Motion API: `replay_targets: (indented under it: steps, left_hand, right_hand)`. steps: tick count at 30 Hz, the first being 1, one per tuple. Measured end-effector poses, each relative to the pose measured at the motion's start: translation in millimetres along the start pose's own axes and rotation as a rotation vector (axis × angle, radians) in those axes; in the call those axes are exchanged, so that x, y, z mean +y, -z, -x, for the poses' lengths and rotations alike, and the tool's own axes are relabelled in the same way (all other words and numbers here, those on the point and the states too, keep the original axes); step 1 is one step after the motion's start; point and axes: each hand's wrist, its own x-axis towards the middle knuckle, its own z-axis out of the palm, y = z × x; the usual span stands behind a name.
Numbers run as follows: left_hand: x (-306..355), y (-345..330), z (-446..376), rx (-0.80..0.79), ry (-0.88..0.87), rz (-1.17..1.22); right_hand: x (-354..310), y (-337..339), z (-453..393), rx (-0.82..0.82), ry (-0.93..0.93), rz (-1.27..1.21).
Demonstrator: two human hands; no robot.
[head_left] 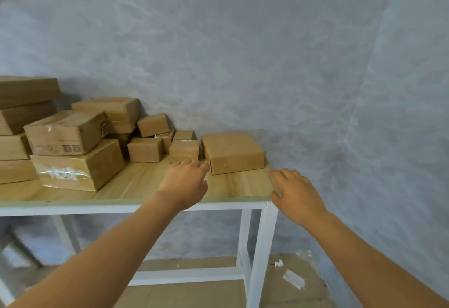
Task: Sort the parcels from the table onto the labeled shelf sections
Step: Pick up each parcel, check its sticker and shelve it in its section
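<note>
A flat brown cardboard parcel (232, 152) lies near the right end of the wooden table (145, 186). My left hand (185, 181) reaches over the table, its fingertips close to the parcel's left front corner, fingers relaxed and holding nothing. My right hand (295, 193) hovers at the table's right front corner, fingers spread, holding nothing, a little short of the parcel's right side. Several small taped parcels (183, 149) sit just left of the flat one. No shelf is in view.
A pile of larger taped boxes (65, 135) fills the table's left and back, stacked against the grey wall. The table has white metal legs (261, 254). Flattened cardboard and white scraps (292, 278) lie on the floor below right.
</note>
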Motion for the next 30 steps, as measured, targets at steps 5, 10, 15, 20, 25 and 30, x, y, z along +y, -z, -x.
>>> replay_targets:
  steps: [5,10,15,20,25,30]
  left_hand:
    - [-36,-48,-75,-0.044,0.038,0.01]
    - [-64,-93,-144,-0.106,0.14,0.188]
    - [-73,-144,-190,-0.259,0.346,0.474]
    - [-79,-172,-233,-0.275,0.532,0.706]
    - [-78,-210,-278,-0.308,0.743,0.849]
    - [-66,-235,-319,-0.305,0.992,0.953]
  right_hand:
    - [12,-36,-84,-0.062,-0.01,0.04]
    - [24,-65,-162,-0.042,-0.019,0.02]
    - [52,-105,-206,-0.118,-0.111,-0.065]
    - [83,-137,-252,-0.139,-0.238,-0.231]
    - [111,-176,-303,-0.216,-0.322,-0.364]
    - [124,-203,-348,-0.277,-0.39,-0.501]
